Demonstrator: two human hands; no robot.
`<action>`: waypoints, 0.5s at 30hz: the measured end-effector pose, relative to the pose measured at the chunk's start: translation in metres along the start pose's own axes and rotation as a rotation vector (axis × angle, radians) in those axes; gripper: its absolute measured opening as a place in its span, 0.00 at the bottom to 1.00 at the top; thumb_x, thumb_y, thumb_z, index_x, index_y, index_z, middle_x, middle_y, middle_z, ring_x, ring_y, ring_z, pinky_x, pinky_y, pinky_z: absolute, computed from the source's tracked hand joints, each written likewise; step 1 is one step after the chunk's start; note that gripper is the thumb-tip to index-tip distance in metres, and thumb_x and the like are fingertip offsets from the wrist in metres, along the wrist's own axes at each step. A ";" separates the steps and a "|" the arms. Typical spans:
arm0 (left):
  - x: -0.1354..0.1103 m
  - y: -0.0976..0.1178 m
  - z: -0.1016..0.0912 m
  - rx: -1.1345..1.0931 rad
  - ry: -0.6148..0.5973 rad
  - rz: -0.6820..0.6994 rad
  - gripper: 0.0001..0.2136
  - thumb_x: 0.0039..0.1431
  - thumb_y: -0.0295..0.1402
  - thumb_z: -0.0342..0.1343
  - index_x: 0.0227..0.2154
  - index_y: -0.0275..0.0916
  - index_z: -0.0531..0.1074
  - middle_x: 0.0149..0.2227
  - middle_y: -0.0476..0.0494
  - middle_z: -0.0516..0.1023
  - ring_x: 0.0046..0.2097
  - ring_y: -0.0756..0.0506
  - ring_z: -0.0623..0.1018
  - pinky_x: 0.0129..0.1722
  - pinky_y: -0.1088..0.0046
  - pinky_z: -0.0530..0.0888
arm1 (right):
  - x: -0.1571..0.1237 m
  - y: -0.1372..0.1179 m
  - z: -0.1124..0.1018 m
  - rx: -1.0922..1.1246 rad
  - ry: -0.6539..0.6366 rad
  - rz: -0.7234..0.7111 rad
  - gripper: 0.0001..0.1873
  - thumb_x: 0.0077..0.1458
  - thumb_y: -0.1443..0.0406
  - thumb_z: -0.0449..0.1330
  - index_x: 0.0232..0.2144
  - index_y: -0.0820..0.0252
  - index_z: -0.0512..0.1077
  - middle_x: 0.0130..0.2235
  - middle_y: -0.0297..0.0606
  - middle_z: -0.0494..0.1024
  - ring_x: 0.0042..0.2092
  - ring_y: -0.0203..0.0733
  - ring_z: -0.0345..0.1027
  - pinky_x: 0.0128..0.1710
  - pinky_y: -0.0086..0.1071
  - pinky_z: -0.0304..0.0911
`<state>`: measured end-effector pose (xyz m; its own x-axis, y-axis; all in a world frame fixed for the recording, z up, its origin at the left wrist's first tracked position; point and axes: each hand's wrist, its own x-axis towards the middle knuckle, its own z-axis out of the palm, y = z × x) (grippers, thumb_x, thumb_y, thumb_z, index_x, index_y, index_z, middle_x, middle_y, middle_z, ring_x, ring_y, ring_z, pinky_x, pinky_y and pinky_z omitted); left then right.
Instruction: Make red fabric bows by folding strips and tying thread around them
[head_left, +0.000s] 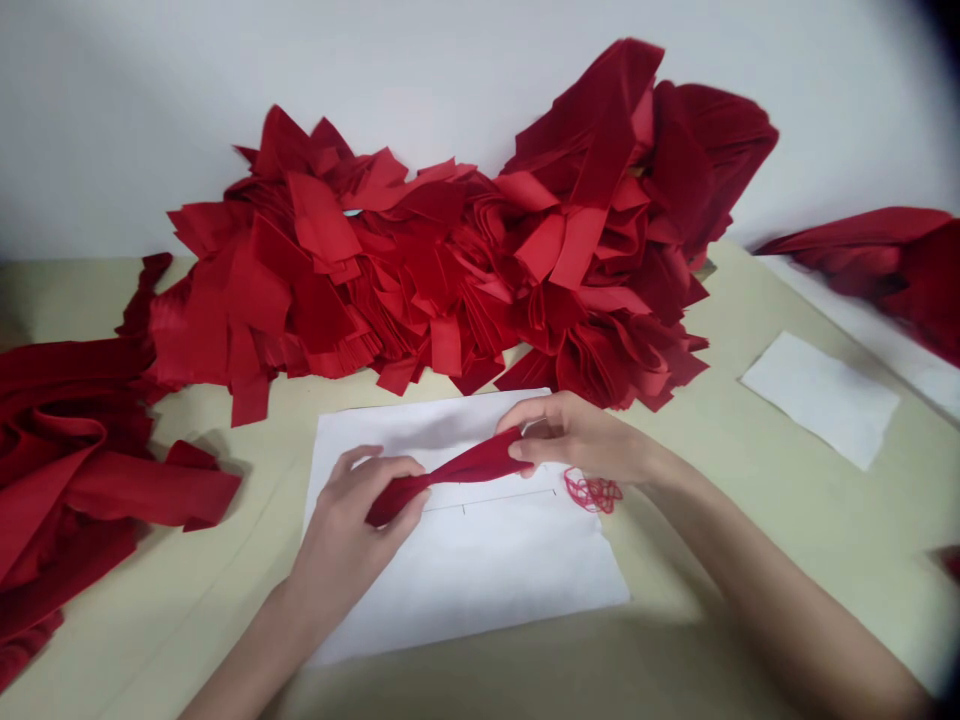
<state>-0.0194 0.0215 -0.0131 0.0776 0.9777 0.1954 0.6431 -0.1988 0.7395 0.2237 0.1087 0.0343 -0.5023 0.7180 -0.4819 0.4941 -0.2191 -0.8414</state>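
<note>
Red fabric strip (457,475), rolled, slanting above white paper (480,570).

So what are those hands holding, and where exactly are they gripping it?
A narrow red fabric strip, held above the white sheet. The left hand pinches its left end and the right hand pinches its right end.

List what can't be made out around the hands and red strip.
Head view only:
- red strip: folds and ends partly covered by the left hand and right hand.
- ruled line on the white sheet: ticks too small to read.
- red tangle: too small to tell thread from elastic.
- red cloth at right: cut off by the frame edge, blurred.
</note>
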 end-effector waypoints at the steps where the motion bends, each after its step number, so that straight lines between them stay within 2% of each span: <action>1: 0.001 -0.003 -0.002 -0.075 -0.060 -0.104 0.08 0.50 0.34 0.59 0.35 0.45 0.72 0.37 0.47 0.80 0.40 0.42 0.79 0.51 0.59 0.69 | 0.001 0.002 -0.003 -0.028 0.012 0.013 0.11 0.49 0.65 0.61 0.37 0.61 0.72 0.22 0.31 0.72 0.27 0.35 0.69 0.27 0.29 0.60; 4: 0.008 -0.015 -0.009 -0.337 -0.218 -0.357 0.14 0.48 0.38 0.62 0.38 0.44 0.72 0.41 0.43 0.78 0.43 0.40 0.78 0.43 0.63 0.74 | 0.003 0.011 -0.013 -0.065 0.043 0.030 0.10 0.49 0.64 0.61 0.36 0.61 0.72 0.22 0.30 0.71 0.27 0.35 0.70 0.26 0.28 0.59; 7: 0.014 -0.029 -0.016 -0.432 -0.237 -0.462 0.14 0.46 0.38 0.63 0.37 0.43 0.74 0.37 0.43 0.79 0.40 0.41 0.78 0.40 0.65 0.74 | 0.005 0.024 -0.018 -0.079 0.105 0.044 0.09 0.49 0.64 0.60 0.35 0.61 0.71 0.24 0.31 0.71 0.28 0.36 0.72 0.25 0.28 0.59; 12: 0.012 -0.032 -0.018 -0.168 -0.266 -0.408 0.14 0.46 0.40 0.62 0.38 0.47 0.76 0.35 0.46 0.77 0.33 0.43 0.73 0.35 0.66 0.71 | 0.005 0.037 -0.015 -0.069 0.203 0.090 0.08 0.50 0.64 0.60 0.34 0.61 0.69 0.27 0.33 0.71 0.30 0.38 0.74 0.25 0.28 0.60; 15: 0.011 -0.027 -0.018 -0.114 -0.247 -0.348 0.07 0.47 0.40 0.60 0.30 0.46 0.76 0.29 0.48 0.73 0.31 0.45 0.70 0.33 0.68 0.69 | 0.002 0.038 -0.013 -0.043 0.217 0.089 0.07 0.50 0.65 0.60 0.34 0.60 0.69 0.29 0.34 0.71 0.32 0.39 0.74 0.27 0.29 0.62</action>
<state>-0.0491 0.0367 -0.0194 0.0602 0.9720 -0.2272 0.5762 0.1520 0.8031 0.2507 0.1103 0.0040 -0.2929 0.8234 -0.4859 0.5620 -0.2629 -0.7843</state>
